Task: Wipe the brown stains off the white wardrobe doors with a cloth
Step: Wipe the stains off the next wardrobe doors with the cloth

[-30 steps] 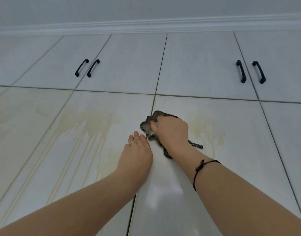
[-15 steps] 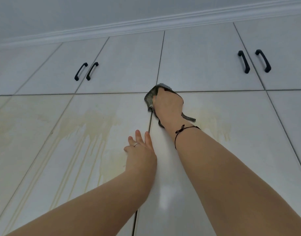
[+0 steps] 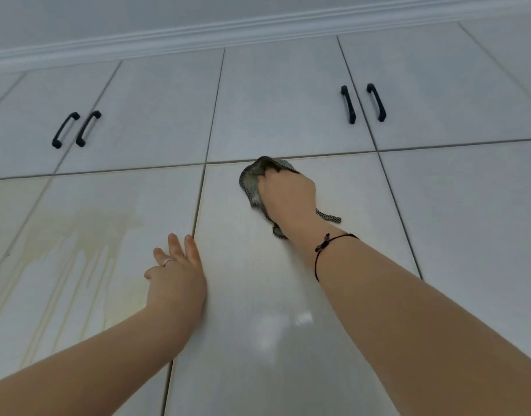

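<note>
White wardrobe doors (image 3: 258, 295); brown stains (image 3: 87, 235) on lower left panel, streaks running downward, left of right hand (image 3: 288, 195). Left hand (image 3: 180, 274) flat, fingers straight, nearer stains. Cloth (image 3: 250, 181) bunched in curled right fingers, pressed near panel top.

We are holding our right arm stretched up from the lower right of the frame, our right hand (image 3: 288, 195) sitting above centre and gripping the cloth (image 3: 251, 183) with curled fingers. We are holding our left arm out from the lower left, our left hand (image 3: 177, 280) pressing flat, fingers straight.
</note>
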`<state>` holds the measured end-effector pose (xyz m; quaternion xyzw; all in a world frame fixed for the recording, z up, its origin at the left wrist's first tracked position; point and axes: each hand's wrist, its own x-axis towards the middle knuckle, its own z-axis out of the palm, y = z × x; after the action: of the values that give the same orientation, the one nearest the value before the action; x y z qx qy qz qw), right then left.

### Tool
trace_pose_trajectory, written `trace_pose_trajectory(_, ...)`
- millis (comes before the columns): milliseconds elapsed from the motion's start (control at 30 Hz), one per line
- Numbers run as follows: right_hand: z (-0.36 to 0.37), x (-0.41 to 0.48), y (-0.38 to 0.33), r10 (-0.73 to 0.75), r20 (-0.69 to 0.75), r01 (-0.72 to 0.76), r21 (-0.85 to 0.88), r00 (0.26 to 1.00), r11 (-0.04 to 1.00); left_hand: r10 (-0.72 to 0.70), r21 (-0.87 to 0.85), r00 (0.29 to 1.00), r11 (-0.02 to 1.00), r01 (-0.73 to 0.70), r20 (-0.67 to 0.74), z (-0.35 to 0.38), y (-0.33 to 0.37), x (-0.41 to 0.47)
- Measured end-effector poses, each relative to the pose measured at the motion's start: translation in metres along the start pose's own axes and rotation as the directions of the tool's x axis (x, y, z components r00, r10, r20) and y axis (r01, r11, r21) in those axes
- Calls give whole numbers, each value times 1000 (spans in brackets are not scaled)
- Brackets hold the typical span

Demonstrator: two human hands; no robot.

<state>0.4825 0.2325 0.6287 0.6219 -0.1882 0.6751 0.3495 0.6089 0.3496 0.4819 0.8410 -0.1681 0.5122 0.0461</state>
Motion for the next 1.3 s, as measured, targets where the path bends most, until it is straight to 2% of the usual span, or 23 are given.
trace_pose_trajectory(167, -15, -15, 88, 221, 13, -219, -105, 975, 970, 37, 5, 999, 999, -37, 15, -6, -4, -4)
trace_pose_trajectory(233, -20, -29, 113, 295, 11, -287, -204, 955, 936, 69, -7, 998, 998, -69, 5, -7, -7, -4)
trace_pose_trajectory(367, -18, -43, 120, 458, -139, -473, -100, 878, 875, 102, -44, 994, 994, -103, -35, -2, -13, -9)
trace_pose_trajectory(433, -13, -39, 101, 465, -108, -476, -121, 879, 871, 101, -49, 994, 993, -103, -40, -1, -11, -10)
trace_pose_trajectory(533, -13, -38, 49, 369, -7, -367, -120, 930, 923, 83, -61, 996, 995, -84, -19, -2, -7, -9)
trace_pose_trajectory(633, -16, -54, -15, 119, 33, -118, -37, 992, 992, 56, -69, 998, 996, -56, -1, -2, -5, -6)
trace_pose_trajectory(700, -16, -75, -42, -48, 54, 45, 68, 997, 997, 39, -90, 999, 995, -38, 11, -1, -5, -5)
trace_pose_trajectory(767, -18, -97, -45, -139, 39, 131, 166, 989, 977, 22, -93, 1000, 995, -20, 16, -3, -4, -2)
trace_pose_trajectory(867, -25, -110, -12, -207, -16, 206, 163, 978, 965, -8, -100, 999, 995, 12, 35, -4, 0, -5)
trace_pose_trajectory(933, -31, -103, 21, -129, -83, 136, 95, 988, 986, -17, -105, 998, 994, 22, 52, -6, 2, -6)
trace_pose_trajectory(1033, -27, -79, 77, 82, -90, -77, 52, 993, 996, -22, -90, 998, 996, 27, 56, -7, 1, -6)
trace_pose_trajectory(1133, -28, -65, 118, 292, -146, -289, 43, 945, 956, -14, -80, 998, 997, 19, 57, -3, 2, -5)
trace_pose_trajectory(1233, -21, -65, 104, 398, -209, -391, 76, 893, 917, -4, -105, 999, 994, 10, 52, -2, 0, -5)
trace_pose_trajectory(1300, -20, -79, 61, 331, -167, -331, 33, 929, 943, 9, -123, 999, 992, -3, 47, -3, 0, -8)
